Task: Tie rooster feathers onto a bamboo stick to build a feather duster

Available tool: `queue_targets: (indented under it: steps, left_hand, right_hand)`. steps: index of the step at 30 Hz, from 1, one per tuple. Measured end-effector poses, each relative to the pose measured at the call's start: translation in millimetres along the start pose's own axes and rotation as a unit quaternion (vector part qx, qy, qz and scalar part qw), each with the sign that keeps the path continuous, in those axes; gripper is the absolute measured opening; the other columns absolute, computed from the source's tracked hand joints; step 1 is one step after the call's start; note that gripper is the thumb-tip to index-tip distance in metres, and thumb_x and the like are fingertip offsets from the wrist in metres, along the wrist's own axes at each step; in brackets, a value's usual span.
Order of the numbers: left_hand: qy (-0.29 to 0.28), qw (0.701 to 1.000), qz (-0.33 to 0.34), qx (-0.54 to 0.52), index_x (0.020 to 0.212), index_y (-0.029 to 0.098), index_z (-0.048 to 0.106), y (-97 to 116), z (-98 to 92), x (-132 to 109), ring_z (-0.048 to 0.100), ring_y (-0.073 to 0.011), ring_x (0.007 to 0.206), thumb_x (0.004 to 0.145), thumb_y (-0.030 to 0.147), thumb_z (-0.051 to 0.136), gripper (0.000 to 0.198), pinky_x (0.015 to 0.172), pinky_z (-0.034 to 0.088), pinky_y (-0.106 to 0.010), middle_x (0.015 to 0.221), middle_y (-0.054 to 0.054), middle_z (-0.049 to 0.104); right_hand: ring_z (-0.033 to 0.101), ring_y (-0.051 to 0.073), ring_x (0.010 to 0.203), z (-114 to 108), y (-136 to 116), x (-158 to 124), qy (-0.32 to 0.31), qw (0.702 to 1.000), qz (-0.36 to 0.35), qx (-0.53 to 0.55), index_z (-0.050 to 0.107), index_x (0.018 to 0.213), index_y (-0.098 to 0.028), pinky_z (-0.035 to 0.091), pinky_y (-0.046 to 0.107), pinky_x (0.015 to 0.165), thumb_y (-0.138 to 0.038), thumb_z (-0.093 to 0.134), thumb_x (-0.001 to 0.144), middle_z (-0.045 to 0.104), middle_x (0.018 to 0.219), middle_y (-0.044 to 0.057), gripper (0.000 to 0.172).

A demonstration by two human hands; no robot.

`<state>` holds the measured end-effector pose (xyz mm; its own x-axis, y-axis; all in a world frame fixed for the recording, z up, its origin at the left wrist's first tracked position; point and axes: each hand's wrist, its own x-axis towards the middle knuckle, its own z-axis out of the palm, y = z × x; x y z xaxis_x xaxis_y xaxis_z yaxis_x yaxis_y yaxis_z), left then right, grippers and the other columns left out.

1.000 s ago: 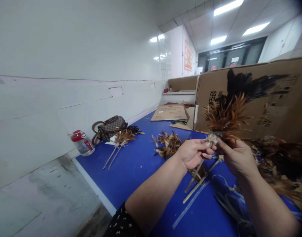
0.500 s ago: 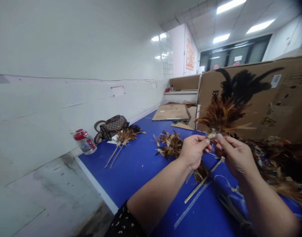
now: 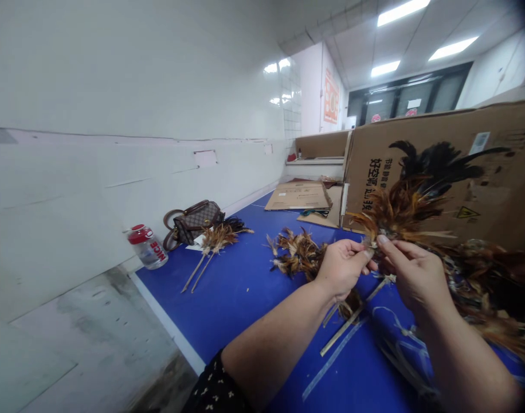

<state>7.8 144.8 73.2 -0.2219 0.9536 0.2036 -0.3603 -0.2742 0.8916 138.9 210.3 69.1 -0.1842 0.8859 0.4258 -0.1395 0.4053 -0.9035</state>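
Note:
A bunch of feathers [image 3: 402, 209], brown at the base with long black plumes on top, stands upright above my two hands. My left hand [image 3: 343, 265] pinches the bound base of the bunch between thumb and fingers. Right beside it, my right hand [image 3: 411, 269] is closed on the same base, thumb on top. Beneath the hands, a thin stick [image 3: 342, 337] lies slantwise on the blue table [image 3: 241, 327]. More brown feathers [image 3: 299, 251] lie just left of my left hand. A large heap of loose feathers [image 3: 494, 281] spreads beyond my right hand.
Two finished-looking feather sticks [image 3: 217, 240] lie near a handbag [image 3: 198, 221] and a red-capped bottle [image 3: 148, 246]. Flat cardboard [image 3: 299, 195] and scissors [image 3: 316, 213] are at the back. A large cardboard box [image 3: 447, 201] rises behind the feathers. Clear plastic strips [image 3: 331, 361] lie in front.
The feather bunch has dropped slightly and tipped to the right, exposing more print on the box. Both hands have shifted a little rightward with it, still gripping its base.

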Motion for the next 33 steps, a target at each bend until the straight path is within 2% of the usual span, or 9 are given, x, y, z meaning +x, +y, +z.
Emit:
queue_targets:
  steps: [4, 14, 17, 20, 22, 24, 26, 29, 33]
  left_hand:
    - [0.008, 1.000, -0.002, 0.007, 0.089, 0.015, 0.060, -0.7, 0.7, 0.0, 0.058, -0.0095, 0.055, 0.075, 0.036, 0.090, 0.038, 0.056, 0.039, -0.024, 0.068, -0.003, 0.070]
    - [0.010, 0.997, 0.013, 0.069, 0.085, 0.016, 0.065, 8.5, -2.2, -2.9, 0.058, -0.0093, 0.062, 0.081, 0.035, 0.088, 0.030, 0.063, 0.043, -0.023, 0.069, 0.000, 0.067]
    - [0.023, 0.998, 0.020, 0.058, 0.083, 0.016, 0.066, 13.9, -4.3, -1.2, 0.057, -0.0091, 0.063, 0.081, 0.035, 0.089, 0.030, 0.064, 0.043, -0.024, 0.070, -0.001, 0.068]
    - [0.058, 0.997, 0.041, 0.021, 0.081, 0.016, 0.066, 27.3, -11.3, 2.6, 0.056, -0.0081, 0.062, 0.080, 0.032, 0.091, 0.030, 0.063, 0.042, -0.024, 0.074, -0.002, 0.071]
    - [0.085, 0.995, 0.060, 0.003, 0.079, 0.015, 0.066, 39.6, -19.1, 6.3, 0.055, -0.0068, 0.061, 0.080, 0.029, 0.092, 0.030, 0.062, 0.040, -0.023, 0.074, -0.002, 0.070]
    - [0.112, 0.991, 0.077, -0.011, 0.077, 0.015, 0.065, 51.1, -27.4, 10.0, 0.054, -0.0061, 0.060, 0.080, 0.026, 0.092, 0.029, 0.061, 0.038, -0.022, 0.073, -0.002, 0.069]
    - [0.128, 0.987, 0.090, -0.026, 0.078, 0.015, 0.063, 59.0, -34.0, 13.1, 0.054, -0.0060, 0.060, 0.081, 0.024, 0.090, 0.029, 0.060, 0.036, -0.022, 0.073, -0.002, 0.070]
    - [0.131, 0.986, 0.101, -0.037, 0.079, 0.015, 0.063, 63.1, -37.8, 15.0, 0.054, -0.0057, 0.059, 0.082, 0.025, 0.090, 0.029, 0.059, 0.035, -0.022, 0.074, -0.001, 0.070]
    - [0.127, 0.986, 0.101, -0.044, 0.079, 0.015, 0.062, 63.2, -36.0, 14.0, 0.054, -0.0049, 0.058, 0.082, 0.026, 0.091, 0.031, 0.058, 0.034, -0.021, 0.073, -0.001, 0.070]
  right_hand:
    - [0.062, 0.018, 0.061, 1.2, -4.5, -1.4, 0.004, 1.000, 0.015, 0.010, 0.080, 0.081, -0.017, 0.050, 0.029, 0.056, -0.066, 0.094, 0.073, 0.075, 0.072, 0.006, 0.052]
    - [0.050, 0.013, 0.053, 7.5, -13.2, -4.8, 0.040, 0.997, 0.001, -0.071, 0.081, 0.082, -0.015, 0.036, 0.026, 0.049, -0.071, 0.089, 0.077, 0.066, 0.060, 0.001, 0.057]
    - [0.048, 0.013, 0.053, 8.6, -11.0, -4.4, 0.020, 0.998, 0.004, -0.054, 0.081, 0.089, -0.014, 0.036, 0.027, 0.050, -0.070, 0.084, 0.084, 0.062, 0.060, 0.000, 0.056]
    - [0.050, 0.014, 0.058, 7.7, -3.3, -2.5, -0.039, 0.996, -0.011, -0.082, 0.080, 0.101, -0.016, 0.041, 0.028, 0.056, -0.071, 0.069, 0.096, 0.062, 0.065, -0.001, 0.057]
    - [0.058, 0.017, 0.066, 8.0, 6.6, -1.2, -0.134, 0.967, -0.039, -0.212, 0.079, 0.103, -0.018, 0.045, 0.030, 0.064, -0.069, 0.059, 0.102, 0.070, 0.076, 0.002, 0.055]
    - [0.064, 0.019, 0.072, 11.3, 20.5, -2.4, -0.251, 0.903, -0.051, -0.344, 0.080, 0.095, -0.021, 0.046, 0.031, 0.069, -0.059, 0.064, 0.101, 0.075, 0.082, 0.004, 0.042]
    - [0.065, 0.021, 0.069, 18.0, 36.7, -7.3, -0.336, 0.841, -0.031, -0.423, 0.079, 0.080, -0.024, 0.044, 0.031, 0.067, -0.044, 0.076, 0.091, 0.075, 0.076, 0.003, 0.023]
    - [0.065, 0.023, 0.063, 30.8, 58.9, -19.2, -0.378, 0.781, 0.003, -0.497, 0.074, 0.067, -0.024, 0.040, 0.032, 0.064, -0.026, 0.082, 0.078, 0.071, 0.067, 0.006, 0.014]
    - [0.066, 0.023, 0.066, 36.8, 67.6, -25.3, -0.391, 0.758, 0.006, -0.522, 0.070, 0.065, -0.023, 0.037, 0.032, 0.063, -0.019, 0.078, 0.076, 0.071, 0.069, 0.007, 0.014]
